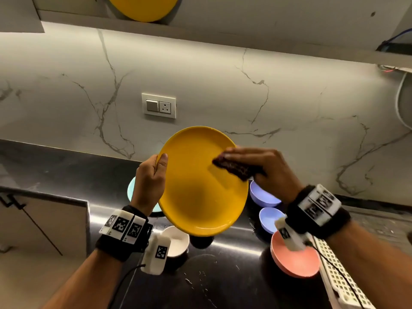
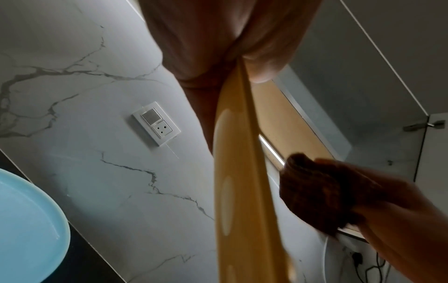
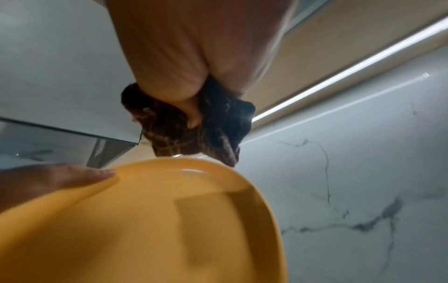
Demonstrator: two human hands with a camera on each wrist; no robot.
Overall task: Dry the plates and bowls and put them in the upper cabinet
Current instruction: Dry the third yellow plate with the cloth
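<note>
The yellow plate (image 1: 200, 192) is held up in the air above the black counter (image 1: 223, 275), tilted so its face turns toward the camera in the head view. The left hand (image 1: 149, 184) grips the plate's left rim, thumb laid over the front edge and fingers curled behind it — the left wrist view shows the rim pinched between thumb and palm. On the plate's upper right, the right hand (image 1: 265, 168) presses a dark checked cloth (image 1: 234, 168) against the face, its fingers bent round the bunched fabric.

Everything else sits lower than the plate, on the counter. A light blue plate (image 2: 26, 226) shows just behind the plate's left edge, partly hidden by the left wrist. A white bowl (image 1: 177, 240) stands below the plate's lower rim. To the plate's right are two lavender bowls (image 1: 263, 196), one nearer than the other, and below those a pink bowl (image 1: 296, 259) — it sits beside a white perforated rack (image 1: 341, 282). Water drops speckle the counter beneath the plate.

Behind the plate rises a marble-patterned wall with a switch and socket panel (image 1: 158, 105). High above the plate, another yellow plate (image 1: 142, 7) lies in the upper cabinet (image 1: 223, 25).
</note>
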